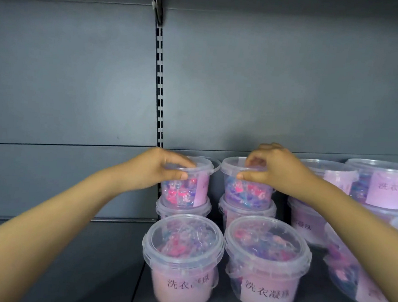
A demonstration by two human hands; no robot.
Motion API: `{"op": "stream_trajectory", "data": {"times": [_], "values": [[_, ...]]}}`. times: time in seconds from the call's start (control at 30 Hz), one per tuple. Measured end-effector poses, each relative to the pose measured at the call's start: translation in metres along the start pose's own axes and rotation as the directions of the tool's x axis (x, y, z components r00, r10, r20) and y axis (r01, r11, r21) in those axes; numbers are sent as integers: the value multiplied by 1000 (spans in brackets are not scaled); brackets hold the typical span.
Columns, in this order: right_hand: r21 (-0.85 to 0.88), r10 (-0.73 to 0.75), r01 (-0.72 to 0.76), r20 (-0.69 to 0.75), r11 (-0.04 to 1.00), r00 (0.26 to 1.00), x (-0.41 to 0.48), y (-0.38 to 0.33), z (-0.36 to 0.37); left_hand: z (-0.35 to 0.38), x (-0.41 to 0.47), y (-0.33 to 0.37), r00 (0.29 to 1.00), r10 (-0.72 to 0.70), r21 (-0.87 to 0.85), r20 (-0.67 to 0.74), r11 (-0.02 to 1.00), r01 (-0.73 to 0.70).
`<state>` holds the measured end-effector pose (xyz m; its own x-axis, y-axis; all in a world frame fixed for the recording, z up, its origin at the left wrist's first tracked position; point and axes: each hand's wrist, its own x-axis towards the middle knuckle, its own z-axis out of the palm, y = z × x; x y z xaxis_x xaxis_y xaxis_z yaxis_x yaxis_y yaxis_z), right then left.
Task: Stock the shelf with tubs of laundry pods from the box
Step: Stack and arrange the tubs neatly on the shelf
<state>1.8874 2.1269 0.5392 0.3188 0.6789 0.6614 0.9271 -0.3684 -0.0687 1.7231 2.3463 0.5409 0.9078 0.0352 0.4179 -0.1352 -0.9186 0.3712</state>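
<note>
Our left hand [154, 169] is gripping the rim of a clear round plastic tub of pink and blue laundry pods [186, 190]; our right hand [279, 173] is gripping a matching tub [247, 192] beside it. Both are sitting on lower tubs [182, 208] at the back of the dark grey metal shelf [79, 260], behind two front tubs [180, 286].

Six tubs [182, 263] clear in the middle, maybe five or six more crowding right, plus two hands [154, 169].
</note>
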Motion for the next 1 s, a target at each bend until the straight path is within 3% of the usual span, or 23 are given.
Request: {"op": "stream_trajectory", "data": {"times": [0.1, 0.2, 0.43, 0.53, 0.73, 0.8, 0.93, 1.0], "values": [[150, 42, -62, 132, 987, 990, 5, 6, -11, -15, 0, 3, 995, -52, -31, 83, 998, 54], [227, 49, -130, 333, 965, 942, 4, 18, -25, -7, 0, 12, 995, -95, 102, 30, 991, 92], [244, 72, -136, 253, 960, 965, 2, 12, -14, 35, 10, 8, 970, -53, 360, -238, 923, 138], [179, 39, -69, 167, 981, 985, 3, 6, -7, 31, 10, 3, 975, -12, 324, -223, 942, 85], [55, 37, -40, 46, 998, 998, 9, -4, 7, 8, 1, 2, 998, 20, 150, -63, 989, -11], [48, 43, -48, 94, 998, 995, 12, -4, 3, -1, -1, -3, 1000, 7, 91, 13, 996, -8], [320, 100, -237, 390, 917, 915, 8, 8, -24, -18, -6, -10, 992, -56, 6, 116, 998, 56], [367, 107, -280, 425, 887, 899, 3, 17, -29, -18, -7, -10, 993, -61, 7, 98, 998, 61]]}}
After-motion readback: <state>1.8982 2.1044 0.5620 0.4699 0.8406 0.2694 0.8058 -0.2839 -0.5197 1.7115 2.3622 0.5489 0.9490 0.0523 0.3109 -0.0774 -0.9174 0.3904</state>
